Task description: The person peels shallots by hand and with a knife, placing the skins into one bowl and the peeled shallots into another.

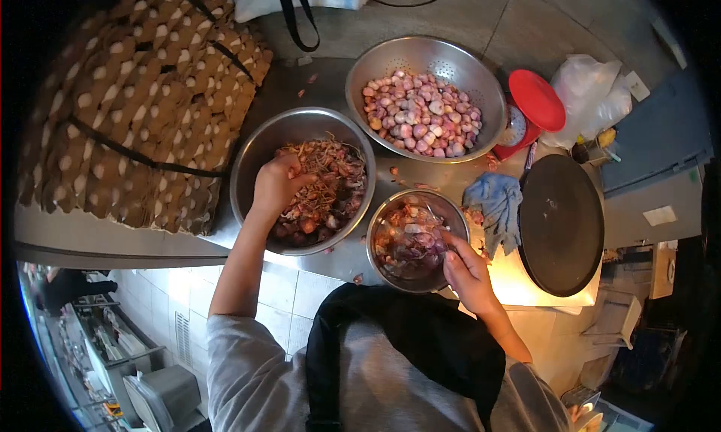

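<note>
My left hand (278, 182) reaches into a large steel bowl (237, 158) of unpeeled shallots with dry roots and skins (330, 169); its fingers are bent, and whatever they grip is too small to make out. Over the right rim of a smaller steel bowl (405, 285), my right hand (467, 273) has its thumb and fingers close together on something small I cannot make out. Inside that bowl lie loose skins (409, 233). Behind both, a perforated steel colander (469, 56) holds many pinkish shallots (424, 113).
Stacked egg trays (135, 101) with black straps stand at the left. To the right are a red scale (537, 101), a blue cloth glove (496, 206), a round dark board (562, 225) and plastic bags (586, 90). Skin scraps lie on the steel counter (315, 75).
</note>
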Motion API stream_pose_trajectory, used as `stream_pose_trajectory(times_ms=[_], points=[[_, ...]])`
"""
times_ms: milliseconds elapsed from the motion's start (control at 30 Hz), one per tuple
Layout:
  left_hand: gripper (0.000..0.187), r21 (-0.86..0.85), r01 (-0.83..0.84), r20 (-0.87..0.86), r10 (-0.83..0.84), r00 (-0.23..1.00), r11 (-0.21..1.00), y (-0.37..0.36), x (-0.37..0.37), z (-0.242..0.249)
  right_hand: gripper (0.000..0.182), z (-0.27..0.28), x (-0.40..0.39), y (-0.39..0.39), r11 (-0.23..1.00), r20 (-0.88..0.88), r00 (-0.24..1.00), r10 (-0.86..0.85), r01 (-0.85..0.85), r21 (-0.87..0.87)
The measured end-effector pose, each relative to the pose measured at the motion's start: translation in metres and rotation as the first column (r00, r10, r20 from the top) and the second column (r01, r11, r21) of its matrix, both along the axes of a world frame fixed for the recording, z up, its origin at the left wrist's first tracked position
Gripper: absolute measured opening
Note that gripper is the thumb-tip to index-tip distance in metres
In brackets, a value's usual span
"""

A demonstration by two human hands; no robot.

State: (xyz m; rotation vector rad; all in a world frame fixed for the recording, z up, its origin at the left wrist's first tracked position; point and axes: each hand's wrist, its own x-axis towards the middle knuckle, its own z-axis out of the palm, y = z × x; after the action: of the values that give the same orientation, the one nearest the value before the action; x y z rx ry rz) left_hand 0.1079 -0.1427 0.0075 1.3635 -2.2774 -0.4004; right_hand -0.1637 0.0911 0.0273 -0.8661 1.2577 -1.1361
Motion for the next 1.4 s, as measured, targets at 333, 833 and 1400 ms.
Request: stream_pose_trajectory(times_ms=[333, 833, 1400], points=[[0.024, 0.556, 0.109, -0.591, 0.300, 0.749, 0.824, 0.024, 0.005, -0.009, 0.035, -0.002, 0.003, 0.010, 0.999, -0.034, 0.999, 0.034, -0.034, -0.018], [0.041, 0.305, -0.203, 0.046, 0.199, 0.979, 0.930, 0.016, -0.026, -0.017, 0.035, 0.017, -0.004, 0.014, 0.995, -0.020, 0.995, 0.098, -0.098, -0.015], [0.025, 0.655, 0.486, -0.751, 0.567, 0.337, 0.579, 0.123, -0.080, 0.042, 0.036, 0.012, -0.015, 0.019, 0.978, 0.023, 0.979, 0.203, -0.202, -0.050]])
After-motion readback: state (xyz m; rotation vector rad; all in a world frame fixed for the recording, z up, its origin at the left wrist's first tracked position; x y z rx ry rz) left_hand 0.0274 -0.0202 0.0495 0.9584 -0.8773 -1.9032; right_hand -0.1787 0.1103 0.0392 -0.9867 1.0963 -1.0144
